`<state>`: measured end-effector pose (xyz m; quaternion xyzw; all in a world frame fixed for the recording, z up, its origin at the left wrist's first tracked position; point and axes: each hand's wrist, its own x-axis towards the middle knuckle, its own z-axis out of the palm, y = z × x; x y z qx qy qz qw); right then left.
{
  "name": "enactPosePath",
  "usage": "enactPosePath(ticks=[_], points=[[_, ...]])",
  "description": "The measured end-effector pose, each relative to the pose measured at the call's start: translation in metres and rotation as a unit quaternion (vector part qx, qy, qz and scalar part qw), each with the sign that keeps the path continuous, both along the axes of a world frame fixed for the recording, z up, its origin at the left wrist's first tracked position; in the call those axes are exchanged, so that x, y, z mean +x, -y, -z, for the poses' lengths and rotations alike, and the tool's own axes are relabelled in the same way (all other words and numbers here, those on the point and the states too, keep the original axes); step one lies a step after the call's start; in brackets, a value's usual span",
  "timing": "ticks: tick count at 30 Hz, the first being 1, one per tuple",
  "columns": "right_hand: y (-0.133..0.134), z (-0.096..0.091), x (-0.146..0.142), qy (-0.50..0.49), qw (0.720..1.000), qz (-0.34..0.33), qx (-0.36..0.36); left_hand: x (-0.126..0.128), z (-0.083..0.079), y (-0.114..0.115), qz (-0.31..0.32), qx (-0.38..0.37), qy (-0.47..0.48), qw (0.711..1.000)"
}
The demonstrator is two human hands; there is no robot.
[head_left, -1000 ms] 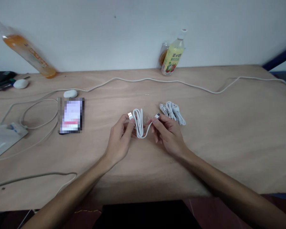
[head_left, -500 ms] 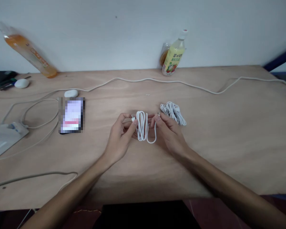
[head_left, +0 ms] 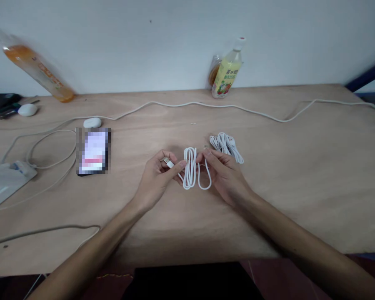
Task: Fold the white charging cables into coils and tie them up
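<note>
Between my hands is a white USB charging cable (head_left: 190, 168), folded into a narrow bundle of loops. My left hand (head_left: 158, 175) pinches the loops' left side with the thumb on top, and a plug with a metal tip (head_left: 168, 162) sticks out beside its fingers. My right hand (head_left: 223, 171) is closed on the cable's other end, near a small connector that is blurred. From there a loose loop hangs down to the right of the bundle. Just behind my right hand, other bundled white cables (head_left: 226, 146) lie on the table.
A phone (head_left: 95, 150) with a blurred screen and a white earbud case (head_left: 92, 123) lie left on the wooden table (head_left: 284, 175). A long white cord (head_left: 237, 107) crosses the back. A yellow-labelled bottle (head_left: 227, 75) and an orange drink bottle (head_left: 39, 73) lean on the wall.
The cable bundle has shifted slightly right in my hands. The plug at my left hand now shows more, tilted further left, and the loose loop has swung right.
</note>
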<state>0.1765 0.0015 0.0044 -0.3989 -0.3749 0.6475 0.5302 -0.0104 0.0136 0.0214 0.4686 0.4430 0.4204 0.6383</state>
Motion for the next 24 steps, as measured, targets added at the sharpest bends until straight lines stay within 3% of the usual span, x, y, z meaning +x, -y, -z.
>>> enactPosePath(ticks=[14,19,24], points=[[-0.0025,-0.0029,0.0065,-0.041,0.997,0.042,-0.046,-0.0049,-0.0012,-0.0005,-0.014,0.058,-0.115,0.992],[-0.0032,-0.0038,0.0067,-0.070,0.993,0.055,-0.073,-0.0032,0.0049,0.0008,0.008,0.012,-0.033,0.999],[-0.0024,-0.0066,0.0065,-0.048,0.996,0.015,-0.074,-0.0026,0.0074,0.0006,0.040,-0.013,0.016,0.999]])
